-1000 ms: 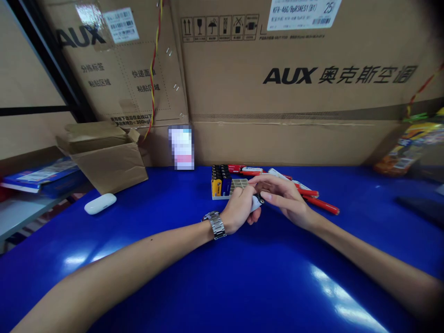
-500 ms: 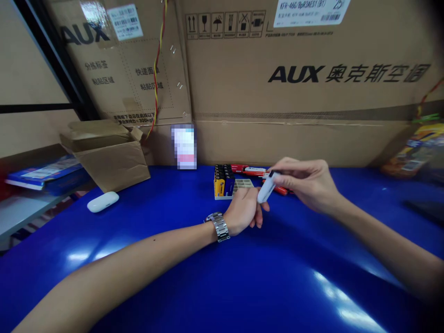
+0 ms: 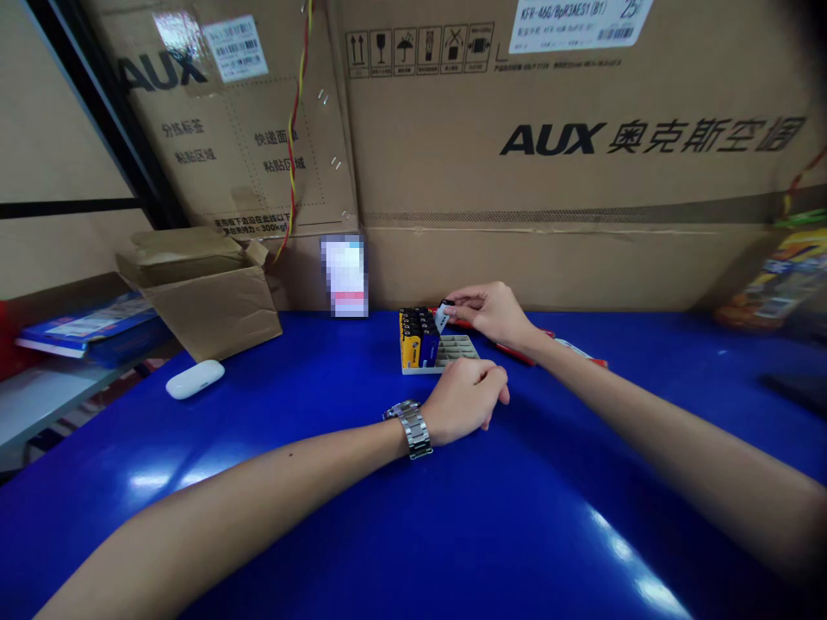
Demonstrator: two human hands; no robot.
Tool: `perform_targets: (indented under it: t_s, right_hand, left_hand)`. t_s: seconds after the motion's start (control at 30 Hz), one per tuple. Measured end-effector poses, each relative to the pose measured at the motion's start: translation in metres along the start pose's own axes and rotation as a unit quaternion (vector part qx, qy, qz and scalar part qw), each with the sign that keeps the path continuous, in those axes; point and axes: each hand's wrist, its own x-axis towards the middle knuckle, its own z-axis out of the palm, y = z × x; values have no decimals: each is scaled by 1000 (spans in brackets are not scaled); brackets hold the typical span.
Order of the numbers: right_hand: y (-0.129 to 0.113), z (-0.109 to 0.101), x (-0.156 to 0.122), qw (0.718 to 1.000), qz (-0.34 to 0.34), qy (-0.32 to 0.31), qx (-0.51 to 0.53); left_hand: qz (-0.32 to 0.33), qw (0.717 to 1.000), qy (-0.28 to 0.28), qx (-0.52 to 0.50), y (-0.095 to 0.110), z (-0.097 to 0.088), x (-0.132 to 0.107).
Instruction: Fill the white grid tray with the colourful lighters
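A white lighter with a black top [image 3: 442, 317] is pinched between the thumb and fingers of my right hand [image 3: 494, 312]. It is held tilted at the back of a pale gridded tray [image 3: 456, 347], beside the standing lighters. Yellow lighters [image 3: 409, 350] and dark blue lighters [image 3: 428, 349] with black tops stand upright in rows on the tray's left side; its right-hand cells are bare. Just in front of the tray is my left hand [image 3: 466, 394], fingers curled in and a metal watch [image 3: 413, 428] on the wrist. Whatever those fingers may hold is hidden.
Red and white lighters [image 3: 578, 352] lie behind and beneath my right forearm. A lit phone [image 3: 347, 275] leans against the large cartons [image 3: 549, 258] at the back. An open small carton [image 3: 210, 306] and a white case [image 3: 195, 379] are on the left; a snack bag [image 3: 775, 280] is at right.
My right hand has moved left and away from me with the white lighter, from beside my left hand to the tray. My left hand has lowered slightly and its fingers have curled in.
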Motion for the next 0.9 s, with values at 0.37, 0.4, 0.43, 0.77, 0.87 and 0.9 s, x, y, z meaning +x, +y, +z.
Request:
perform_targets:
  t_s: [0.37, 0.4, 0.43, 0.77, 0.87, 0.9]
  right_hand:
    - [-12, -4, 5, 982, -47, -75, -167]
    - [-13, -4, 4, 980, -50, -84, -174]
    - [-13, -4, 4, 978, -54, -96, -180]
    - [7, -24, 16, 929, -45, -55, -363]
    - [22, -33, 22, 907, 44, -99, -408]
    - [25, -35, 23, 905, 61, -115, -406]
  left_hand:
    - [15, 999, -10, 31, -2, 0, 0]
    - [19, 999, -10, 33, -2, 0, 1]
    - [22, 999, -10, 34, -3, 0, 1]
    - [18, 999, -11, 27, 1, -1, -2]
    - [18, 1000, -13, 21, 0, 0, -2]
    - [19, 1000, -14, 20, 0, 0, -2]
